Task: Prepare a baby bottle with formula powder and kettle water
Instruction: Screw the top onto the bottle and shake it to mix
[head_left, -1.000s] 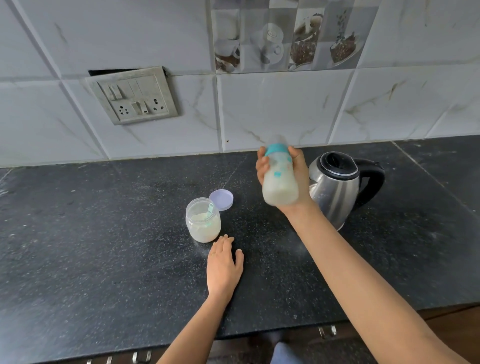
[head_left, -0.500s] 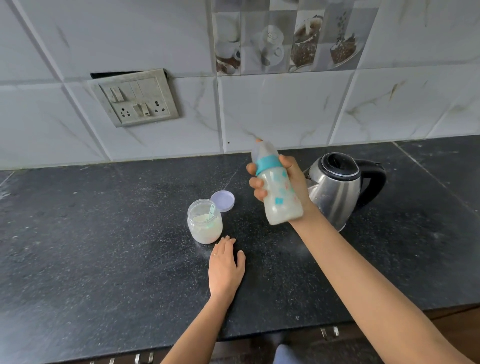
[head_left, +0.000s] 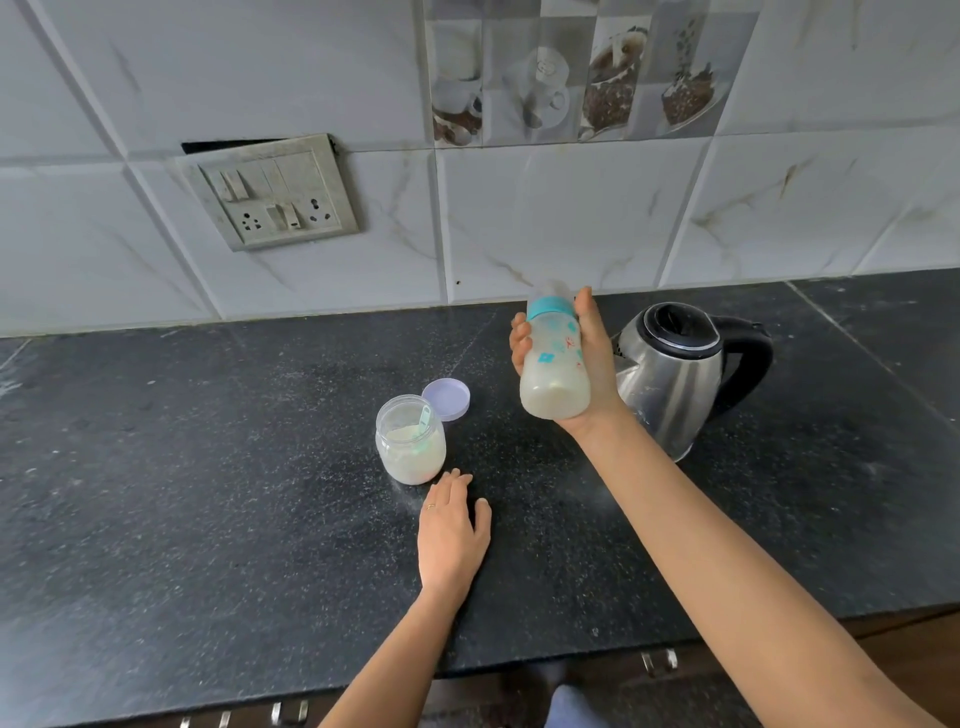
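- Most of the black countertop lies bare to my left, from the tiled wall to the front edge by my body.
- One open formula jar stands mid-counter with a teal scoop inside, and its lilac lid lies flat just behind it.
- One steel kettle stands at the right, close behind my right wrist.
- My right hand grips the baby bottle above the counter, teal collar up, milky liquid inside.
- My left hand rests flat on the counter, fingers straight, tips just beside the jar.
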